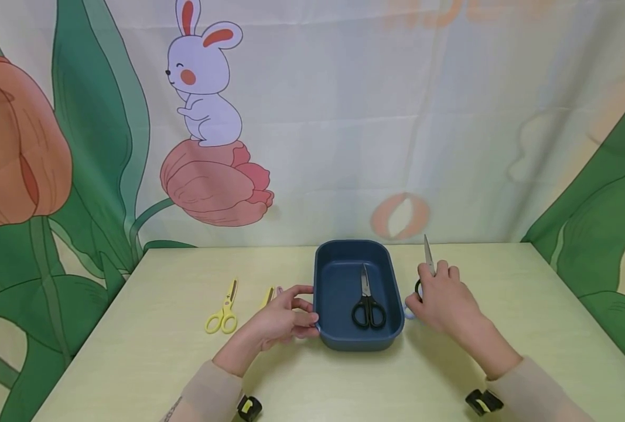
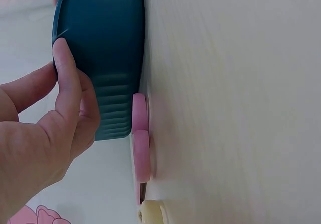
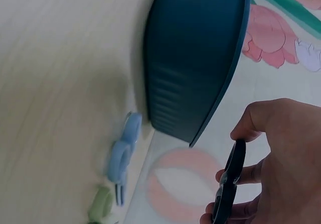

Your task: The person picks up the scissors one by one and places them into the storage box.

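Dark-blue bin sits on the pale tbl, w/ 1 pr of black-handled scissors lying inside it, blades pointing to the bin's far end. L hand is at the bin's left side, bent fingers and thumb holding its rim, gap narrow. R hand is off the bin's right side, thumb + fingertips pinching a 2nd black pr by the handles; its blade sticks up past the fingers. Pink scissors lie on the tbl just left of the bin, mostly behind the L hand in the head view. Also left of the bin, a bit farther out, is a yellow pr, partly hidden by that same hand; another yellow one is farthest left, fully visible. Light-blue scissors are just right of the bin, under the R hand, w/ a green handle near them, rest cut off. Bkgd behind the bin: printed cloth w/ a rabbit & flowers.
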